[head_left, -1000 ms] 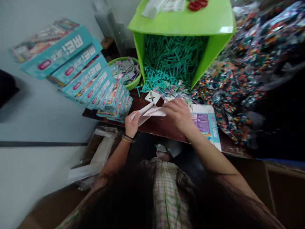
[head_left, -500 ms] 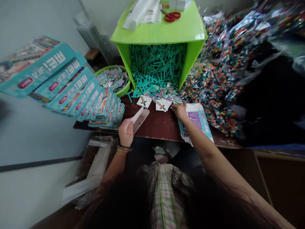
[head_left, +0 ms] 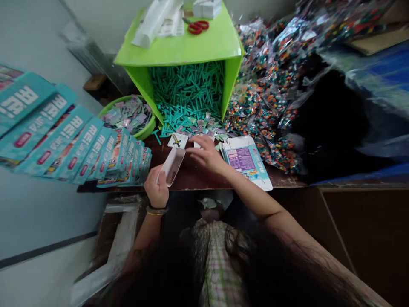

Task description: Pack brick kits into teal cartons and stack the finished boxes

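Observation:
My left hand (head_left: 156,187) is closed round the lower end of a clear white-edged sleeve (head_left: 172,164), held tilted over the dark wooden table (head_left: 204,177). My right hand (head_left: 206,153) hovers palm down over the table just right of the sleeve, fingers curled near a white square card; whether it grips anything is hidden. Another white card with a sword picture (head_left: 177,140) lies just beyond the sleeve. A flattened teal and purple box (head_left: 246,161) lies to the right of my right hand.
A green bin on its side (head_left: 179,51) spills teal sticks (head_left: 188,96); red scissors (head_left: 198,26) lie on top of it. A green bowl (head_left: 128,116) holds small packets. Teal boxes (head_left: 73,147) lean in a row at left. Bags of coloured beads (head_left: 271,85) pile at right.
My right hand pulled back from the flattened box toward the cards beside the sleeve. The left hand tipped the sleeve more upright. The view swung to the right.

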Demonstrator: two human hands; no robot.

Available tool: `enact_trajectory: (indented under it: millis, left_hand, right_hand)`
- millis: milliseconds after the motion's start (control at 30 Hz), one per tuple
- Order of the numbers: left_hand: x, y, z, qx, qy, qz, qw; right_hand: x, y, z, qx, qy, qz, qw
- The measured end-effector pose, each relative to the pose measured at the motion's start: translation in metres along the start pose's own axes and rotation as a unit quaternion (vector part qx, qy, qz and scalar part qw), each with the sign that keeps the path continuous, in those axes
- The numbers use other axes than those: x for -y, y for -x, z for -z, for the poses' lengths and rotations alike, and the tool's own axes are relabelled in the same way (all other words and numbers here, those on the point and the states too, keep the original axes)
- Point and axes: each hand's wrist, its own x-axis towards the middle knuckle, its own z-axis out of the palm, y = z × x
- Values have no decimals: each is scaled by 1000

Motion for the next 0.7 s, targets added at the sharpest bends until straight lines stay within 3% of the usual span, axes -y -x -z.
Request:
enact_trajectory:
  millis: [67,133,167,200,267,333,433,600,700]
  left_hand:
    - [7,12,-5,24,-23,-40,999]
    - [17,28,-17,92,-45,-67,992]
    - [22,37,-24,141,-53,-73,986]
    - [27,44,-32,196,-57,-79,976]
    - [35,56,-46,302,-55,-92,947]
    - [40,60,-57,372,-40,-101,922]
    - [37,56,-70,400,13,-64,914]
    - [9,44,-86,366,165,96,911]
    - [-8,41,-91,353,297,233,856]
  right_hand:
    - [-59,11,20,-60,69,-151,984]
    - [-120,26,44,-121,138,-329,926]
    - [-145,34,57,-135,154,-383,901]
    - [-164,42,68,-142,161,-415,884]
    - [-183,54,84,-140,157,-421,883]
    - [-183,60,87,-138,149,-396,896]
    - [-174,63,82,-135,145,-361,911]
    - [-176,68,101,-119,149,-433,881]
    - [-139,76,98,-150,117,-347,918]
